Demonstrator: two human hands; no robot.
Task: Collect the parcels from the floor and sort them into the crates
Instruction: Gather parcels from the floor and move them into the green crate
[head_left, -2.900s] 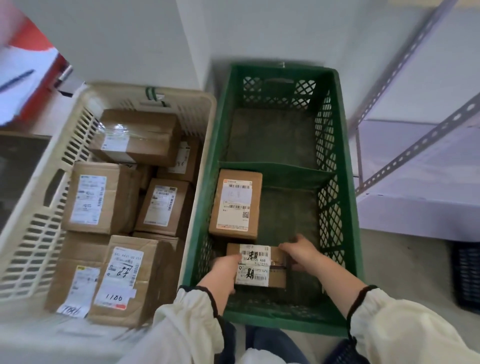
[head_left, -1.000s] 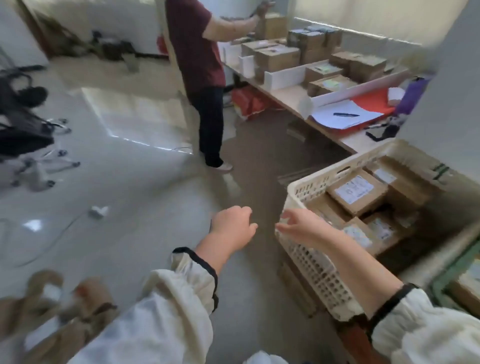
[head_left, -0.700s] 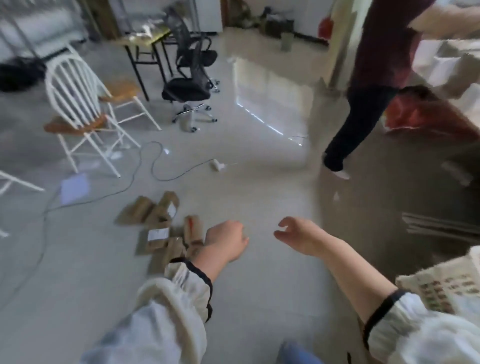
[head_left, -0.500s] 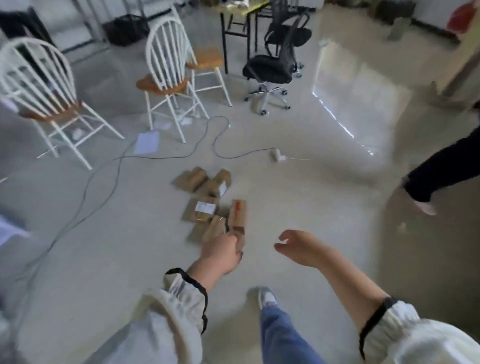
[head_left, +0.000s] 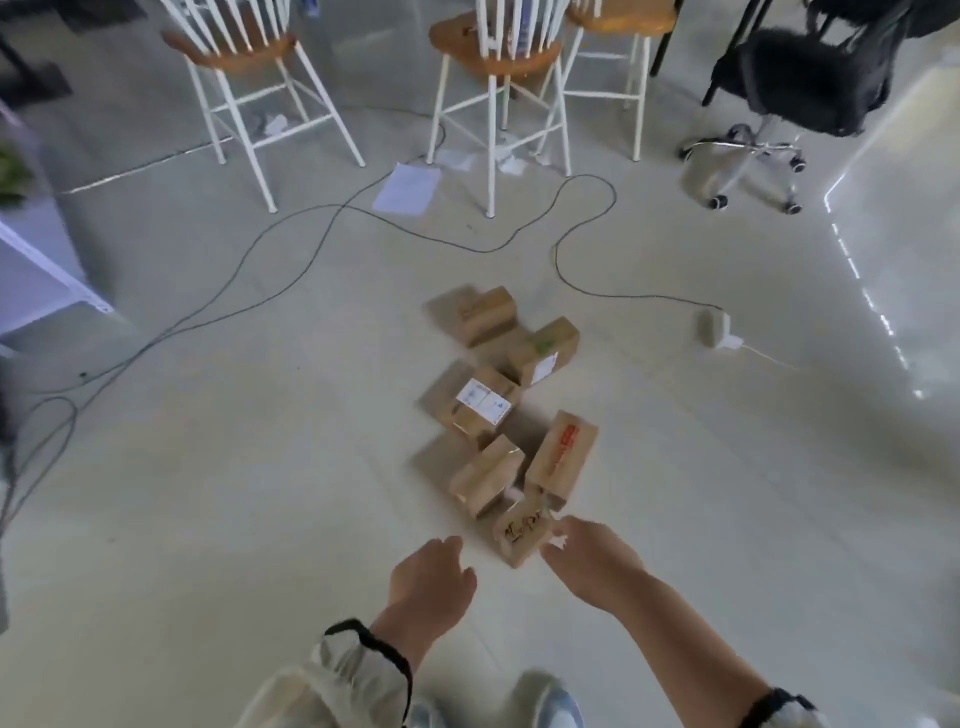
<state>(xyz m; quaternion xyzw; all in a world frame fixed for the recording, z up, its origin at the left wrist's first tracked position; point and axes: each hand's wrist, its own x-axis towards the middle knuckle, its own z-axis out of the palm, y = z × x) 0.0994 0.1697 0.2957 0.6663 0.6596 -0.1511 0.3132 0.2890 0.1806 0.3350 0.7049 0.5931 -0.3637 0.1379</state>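
Note:
Several small cardboard parcels lie in a loose heap on the pale floor. The nearest parcel (head_left: 521, 532) has black handwriting on top. Beyond it lie a plain parcel (head_left: 487, 475), a parcel with red print (head_left: 562, 452), a parcel with a white label (head_left: 480, 405) and two further parcels (head_left: 543, 351) (head_left: 483, 313). My right hand (head_left: 592, 561) hangs just right of the nearest parcel, fingers relaxed, holding nothing. My left hand (head_left: 431, 577) hovers a little left of it, fingers loosely curled, empty. No crate is in view.
White wooden chairs (head_left: 498, 78) stand at the back, a black office chair (head_left: 779, 88) at the back right. Black cables (head_left: 332, 218) snake across the floor to a white adapter (head_left: 716, 327). A paper sheet (head_left: 408, 188) lies by the chairs. My shoes (head_left: 543, 699) show at the bottom.
I have let go of a parcel in the green crate and turned away to the heap on the floor. The heap is now much closer, and both empty hands reach down near it.

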